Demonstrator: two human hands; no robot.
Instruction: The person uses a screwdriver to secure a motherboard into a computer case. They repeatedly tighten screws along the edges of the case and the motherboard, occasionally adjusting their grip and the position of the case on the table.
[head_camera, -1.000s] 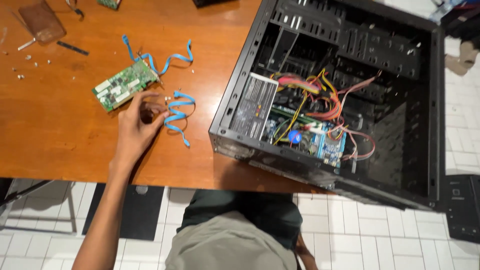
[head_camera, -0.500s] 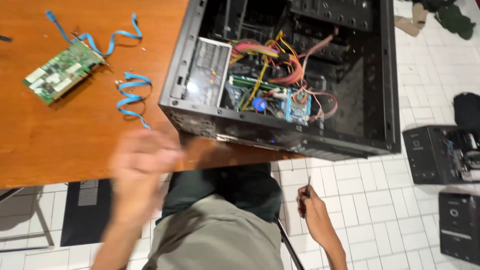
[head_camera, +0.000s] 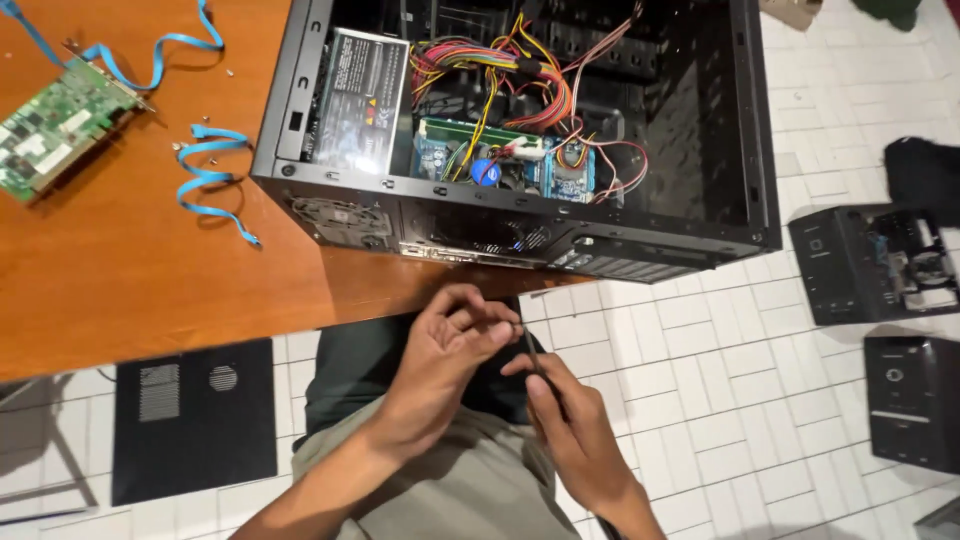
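My left hand (head_camera: 450, 345) and my right hand (head_camera: 572, 425) meet over my lap, just below the table's front edge. A thin dark screwdriver (head_camera: 531, 352) stands in my right hand, and the fingertips of my left hand pinch its upper end. Whether something small sits at that tip is hidden by the fingers. An open black computer case (head_camera: 500, 235) lies on the wooden table (head_camera: 150, 290) right above the hands, showing a power supply, a board and bundles of coloured wires.
A green circuit card (head_camera: 55, 130), curled blue flat cables (head_camera: 205, 180) and small screws lie on the table's left part. A black side panel (head_camera: 190, 420) lies on the white tiled floor at left. Black device housings (head_camera: 870, 265) stand on the floor at right.
My left hand has left the table near the blue cable and come down to my lap. My right hand has risen with the screwdriver to meet it. The view has shifted right.
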